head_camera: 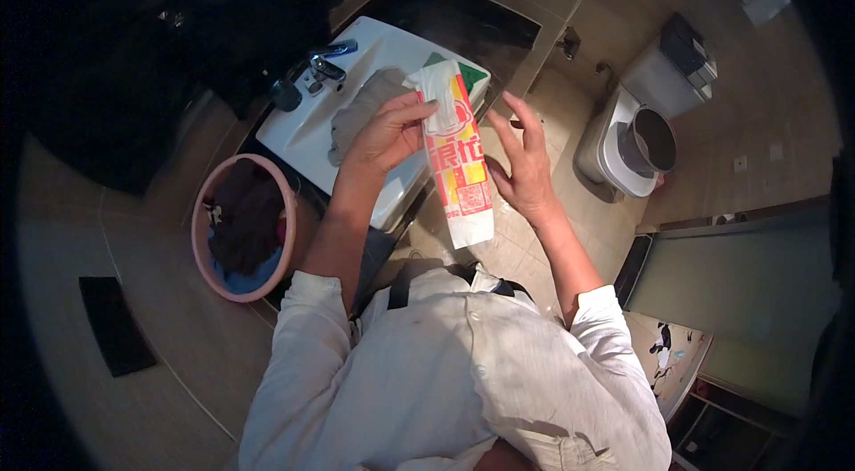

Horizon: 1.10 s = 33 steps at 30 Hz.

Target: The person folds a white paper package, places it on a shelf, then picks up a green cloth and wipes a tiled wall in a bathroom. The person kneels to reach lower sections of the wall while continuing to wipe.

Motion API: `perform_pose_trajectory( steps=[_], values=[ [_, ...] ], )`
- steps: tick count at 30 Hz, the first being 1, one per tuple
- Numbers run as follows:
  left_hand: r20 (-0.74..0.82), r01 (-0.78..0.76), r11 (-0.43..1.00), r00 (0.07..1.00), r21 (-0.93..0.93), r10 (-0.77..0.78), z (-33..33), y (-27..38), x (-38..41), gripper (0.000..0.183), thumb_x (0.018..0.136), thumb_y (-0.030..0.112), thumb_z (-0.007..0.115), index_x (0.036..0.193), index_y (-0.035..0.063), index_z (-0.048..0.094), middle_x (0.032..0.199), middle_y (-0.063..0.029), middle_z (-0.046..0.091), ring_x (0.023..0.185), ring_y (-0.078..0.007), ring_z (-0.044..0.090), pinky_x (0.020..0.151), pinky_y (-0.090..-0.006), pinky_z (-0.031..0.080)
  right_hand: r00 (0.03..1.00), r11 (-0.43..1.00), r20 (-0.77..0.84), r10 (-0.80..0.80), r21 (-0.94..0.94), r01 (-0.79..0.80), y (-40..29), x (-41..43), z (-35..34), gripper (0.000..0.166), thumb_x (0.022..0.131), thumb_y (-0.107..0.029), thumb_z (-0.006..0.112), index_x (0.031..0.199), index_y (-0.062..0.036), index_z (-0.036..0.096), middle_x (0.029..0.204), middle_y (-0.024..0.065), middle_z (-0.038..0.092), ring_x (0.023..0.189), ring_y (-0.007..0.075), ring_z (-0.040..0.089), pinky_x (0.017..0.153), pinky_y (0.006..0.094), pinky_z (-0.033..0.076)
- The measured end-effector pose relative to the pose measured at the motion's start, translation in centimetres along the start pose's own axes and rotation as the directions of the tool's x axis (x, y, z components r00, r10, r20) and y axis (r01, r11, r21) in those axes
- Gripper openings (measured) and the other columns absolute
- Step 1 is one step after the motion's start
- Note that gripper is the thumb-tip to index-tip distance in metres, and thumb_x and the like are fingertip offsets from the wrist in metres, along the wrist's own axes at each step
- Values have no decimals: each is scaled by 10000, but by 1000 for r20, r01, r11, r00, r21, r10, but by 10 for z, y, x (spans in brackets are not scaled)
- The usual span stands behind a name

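My left hand (394,130) holds a folded white plastic bag (461,170) with red and yellow print by its upper left edge, the thumb lying on top. The bag hangs lengthwise over the front edge of a white washbasin (294,137). Just right of the bag is my right hand (524,167), its fingers spread and slightly curled, with nothing seen in them. Grey cloth (367,107) lies in the basin, partly behind my left hand. A green item (471,77) shows behind the bag's top.
A chrome faucet (327,70) and a dark cup (286,96) stand at the basin's back. At left is a pink tub (290,230) of clothes. A metal pot (646,140) sits on the toilet (611,164) at right. A frosted glass panel (741,297) stands lower right.
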<state>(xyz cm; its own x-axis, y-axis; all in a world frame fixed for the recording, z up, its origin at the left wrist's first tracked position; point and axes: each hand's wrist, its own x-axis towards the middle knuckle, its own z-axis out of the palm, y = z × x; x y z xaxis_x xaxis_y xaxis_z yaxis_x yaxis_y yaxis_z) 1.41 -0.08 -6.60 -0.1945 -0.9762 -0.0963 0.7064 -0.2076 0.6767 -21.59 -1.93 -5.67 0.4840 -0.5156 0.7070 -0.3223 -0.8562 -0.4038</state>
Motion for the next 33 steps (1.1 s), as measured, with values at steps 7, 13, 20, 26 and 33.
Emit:
perform_pose_trajectory(
  steps=[7, 13, 20, 26, 33],
  values=[
    [-18, -15, 999, 1000, 32, 15, -4, -15, 5, 366, 928, 70, 573, 1264, -59, 508, 1159, -173, 625, 1032, -240, 653, 905, -363, 546, 972, 976, 99, -212, -23, 215, -13, 4, 2, 288, 709, -152, 723, 995, -118, 716, 1080, 9, 687, 1103, 249, 588, 887, 374, 418],
    [-122, -12, 963, 991, 270, 47, 11, -22, 3, 375, 885, 59, 622, 1236, -46, 542, 1104, -152, 657, 955, -202, 675, 820, -348, 579, 992, 994, 123, -38, 106, 25, -5, 4, -1, 259, 705, -164, 722, 957, -103, 709, 964, 15, 705, 929, 230, 639, 840, 357, 423],
    [-145, -108, 934, 975, 339, 166, 14, -38, 3, 364, 855, -5, 627, 1213, -5, 558, 1070, -134, 681, 890, -172, 689, 768, -290, 584, 998, 988, 61, 8, 156, -17, 12, 6, 12, 248, 710, -178, 735, 945, -105, 698, 936, 49, 690, 879, 250, 633, 798, 363, 430],
    [-142, -138, 922, 969, 361, 201, -3, -38, 7, 372, 864, -13, 608, 1229, -6, 535, 1078, -151, 677, 906, -180, 689, 780, -286, 580, 992, 991, 107, -71, 123, 58, -12, 15, 0, 269, 723, -169, 727, 972, -81, 678, 1027, 88, 655, 979, 281, 587, 819, 385, 428],
    [-184, -118, 935, 965, 335, 188, -5, -35, 8, 402, 821, -67, 610, 1215, -38, 535, 1072, -169, 676, 927, -214, 687, 812, -323, 575, 981, 964, 134, -137, 247, 101, -23, 20, -12, 318, 685, -157, 743, 980, -68, 663, 959, 79, 662, 891, 264, 625, 806, 371, 430]
  ],
)
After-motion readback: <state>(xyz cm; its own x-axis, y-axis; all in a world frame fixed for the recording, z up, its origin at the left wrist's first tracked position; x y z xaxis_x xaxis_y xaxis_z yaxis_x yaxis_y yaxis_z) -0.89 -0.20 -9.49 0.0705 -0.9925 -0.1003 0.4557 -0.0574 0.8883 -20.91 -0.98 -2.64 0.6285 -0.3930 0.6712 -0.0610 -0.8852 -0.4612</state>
